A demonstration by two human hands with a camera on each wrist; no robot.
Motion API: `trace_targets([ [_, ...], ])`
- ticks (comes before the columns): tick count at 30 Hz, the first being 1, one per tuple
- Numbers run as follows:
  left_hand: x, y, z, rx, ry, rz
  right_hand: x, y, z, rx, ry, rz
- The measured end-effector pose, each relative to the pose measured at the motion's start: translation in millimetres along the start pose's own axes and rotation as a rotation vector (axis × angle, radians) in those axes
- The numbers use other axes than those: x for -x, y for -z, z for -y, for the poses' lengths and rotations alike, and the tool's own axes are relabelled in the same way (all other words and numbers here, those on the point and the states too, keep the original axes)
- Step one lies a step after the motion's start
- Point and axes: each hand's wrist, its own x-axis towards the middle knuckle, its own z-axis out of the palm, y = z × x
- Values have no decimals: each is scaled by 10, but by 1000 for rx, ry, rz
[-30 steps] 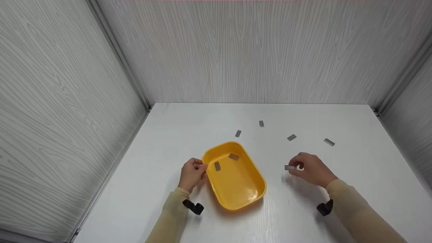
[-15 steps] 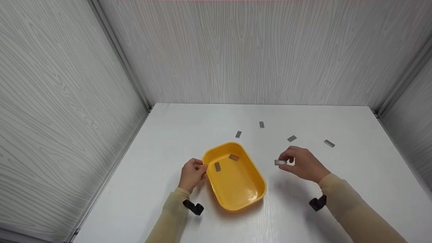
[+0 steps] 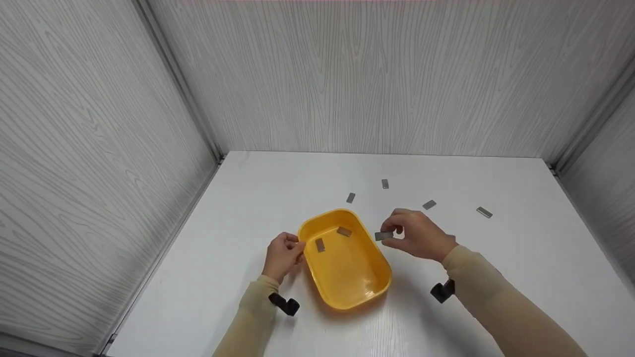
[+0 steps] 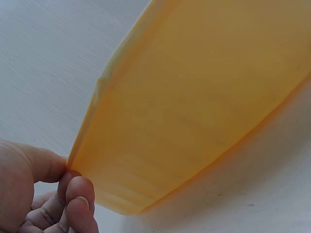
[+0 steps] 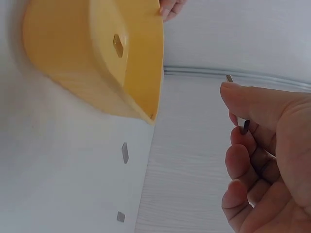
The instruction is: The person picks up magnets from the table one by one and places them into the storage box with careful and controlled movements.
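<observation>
My left hand pinches the left rim of a yellow plastic tray; in the left wrist view the thumb and fingers meet at the edge of the tray wall. Inside the tray lie two small flat rectangular metal pieces, one piece near the left wall and another piece towards the far end. Between thumb and fingers, my right hand holds a similar grey metal piece, which overlaps the tray's right rim in the head view. The right wrist view shows its ends sticking out past the thumb.
More grey pieces lie on the white table beyond the tray: one piece, another piece, a third piece and a piece farther right. Another piece shows partly behind my right wrist. Wood-patterned panels enclose the table.
My right hand has moved left with the metal piece, rising from near the table to the tray's right rim. My left hand and the tray have stayed in place.
</observation>
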Motion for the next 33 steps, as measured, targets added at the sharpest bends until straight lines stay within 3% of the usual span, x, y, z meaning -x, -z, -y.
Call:
trace_targets([
  [16, -32, -2, -4, -14, 46, 14, -485, -262, 433, 28, 37, 128],
  [26, -20, -3, 7, -14, 12, -1, -691, -483, 417, 46, 83, 178],
  [33, -22, -11, -16, -29, 43, -3, -821, -636, 410, 62, 22, 251],
])
